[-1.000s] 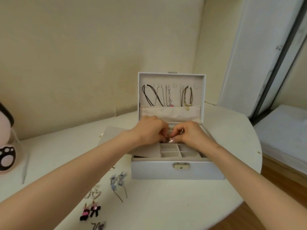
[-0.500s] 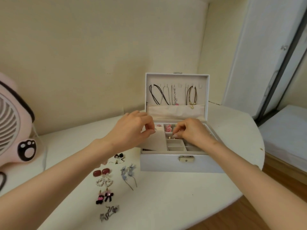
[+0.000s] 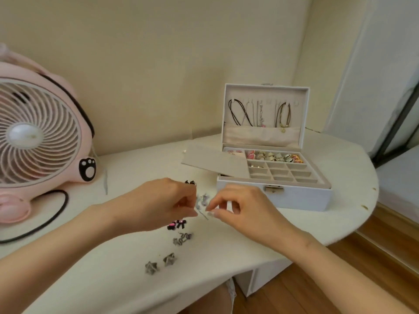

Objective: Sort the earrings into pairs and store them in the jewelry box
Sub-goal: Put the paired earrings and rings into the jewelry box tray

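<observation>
Pale blue earrings (image 3: pixel 202 201) hang just off the near left corner of the jewelry box (image 3: pixel 294 197), low over the counter (image 3: pixel 249 241) and caught between both hands. The left hand (image 3: pixel 163 203) has its fingers curled, thumb and fingertips closed on one side of the pair. The right hand (image 3: pixel 242 208) pinches the other side between thumb and forefinger, its other fingers loosely bent. Taking one piece in each hand looks like a way to keep the thin stems from tangling and to check that the two match. They are small greyish-blue drops on fine wire stems; blur hides finer detail.

Further from the box, toward the person, more pairs lie in a loose column: pink-and-black bow earrings (image 3: pixel 176 224), silver squiggle earrings (image 3: pixel 182 238), then star studs (image 3: pixel 159 264). A black pair (image 3: pixel 190 182) lies left of the box's front, beyond the left hand. The box stands open, its beige cover (image 3: pixel 215 160) slid leftward, probably so the gridded tray can be reached. The tray's back row is filled, and most nearer cells look empty. Necklaces (image 3: pixel 260 112) hang inside the lid. Far left of the box stands a pink fan (image 3: pixel 40 132).
</observation>
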`<state>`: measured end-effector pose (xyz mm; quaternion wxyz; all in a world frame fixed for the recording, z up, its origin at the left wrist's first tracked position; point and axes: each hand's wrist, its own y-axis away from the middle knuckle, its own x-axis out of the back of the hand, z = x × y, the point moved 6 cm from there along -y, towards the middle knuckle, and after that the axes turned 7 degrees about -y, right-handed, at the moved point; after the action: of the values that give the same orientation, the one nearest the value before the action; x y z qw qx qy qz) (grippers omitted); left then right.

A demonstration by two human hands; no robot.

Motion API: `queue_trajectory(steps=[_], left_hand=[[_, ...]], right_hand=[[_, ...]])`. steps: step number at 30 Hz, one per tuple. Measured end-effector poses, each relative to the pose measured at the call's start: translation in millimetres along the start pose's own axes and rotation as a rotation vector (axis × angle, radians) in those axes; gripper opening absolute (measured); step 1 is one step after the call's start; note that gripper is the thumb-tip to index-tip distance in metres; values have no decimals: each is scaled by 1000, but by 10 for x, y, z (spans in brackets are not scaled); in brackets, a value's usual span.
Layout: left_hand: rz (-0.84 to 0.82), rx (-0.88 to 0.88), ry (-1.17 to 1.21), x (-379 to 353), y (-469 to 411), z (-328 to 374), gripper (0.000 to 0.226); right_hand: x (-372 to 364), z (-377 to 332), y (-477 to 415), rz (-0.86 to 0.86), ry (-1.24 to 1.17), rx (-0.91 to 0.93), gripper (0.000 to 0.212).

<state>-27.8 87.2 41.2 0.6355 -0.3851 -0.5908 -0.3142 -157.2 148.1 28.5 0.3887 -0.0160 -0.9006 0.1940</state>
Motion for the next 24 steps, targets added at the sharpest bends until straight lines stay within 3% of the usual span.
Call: queue_trajectory(steps=[4, 10, 18, 24], left_hand=[[-237, 51, 83, -144, 357, -105, 16], [-354, 157, 86, -328, 663, -145, 33], [-228, 70, 35, -381, 578, -66, 21], [-35, 46, 87, -107, -67, 154, 13]], right_hand=[[-338, -83, 106, -64, -62, 9, 10], [-727, -229, 136, -170, -99, 12, 20], [-699, -181, 117, -144, -129, -39, 4], [8, 152, 43, 78, -185, -143, 7]])
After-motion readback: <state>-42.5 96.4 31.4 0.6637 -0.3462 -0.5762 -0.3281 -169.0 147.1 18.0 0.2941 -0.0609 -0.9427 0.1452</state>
